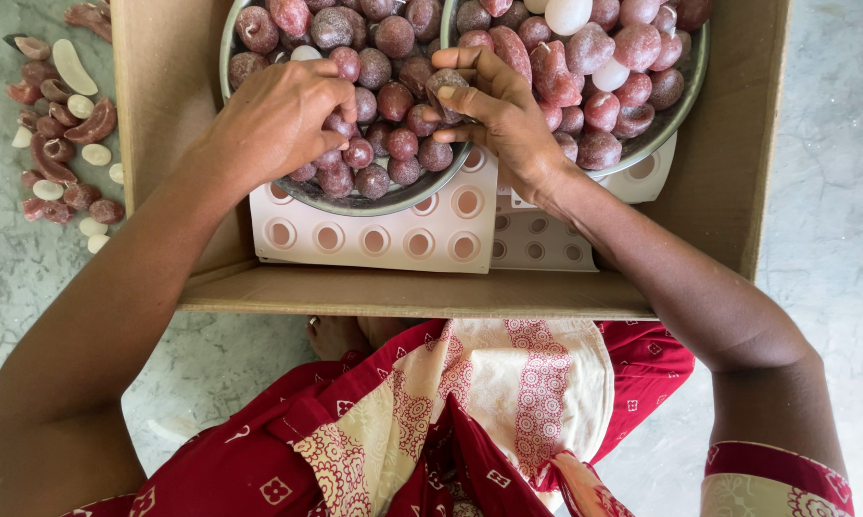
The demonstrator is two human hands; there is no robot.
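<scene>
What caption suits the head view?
Two hands, left hand and right hand, sorting reddish balls in metal bowls inside a cardboard box.

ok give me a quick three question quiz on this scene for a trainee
1. True or false: the left hand rests in the left metal bowl.
2. What does the right hand pinch in its fingers?
A. a white ball
B. a dark red ball
C. a spoon
3. What lies under both bowls inside the cardboard box?

Key: 1 true; 2 B; 3 white moulded trays with round cavities.
</scene>
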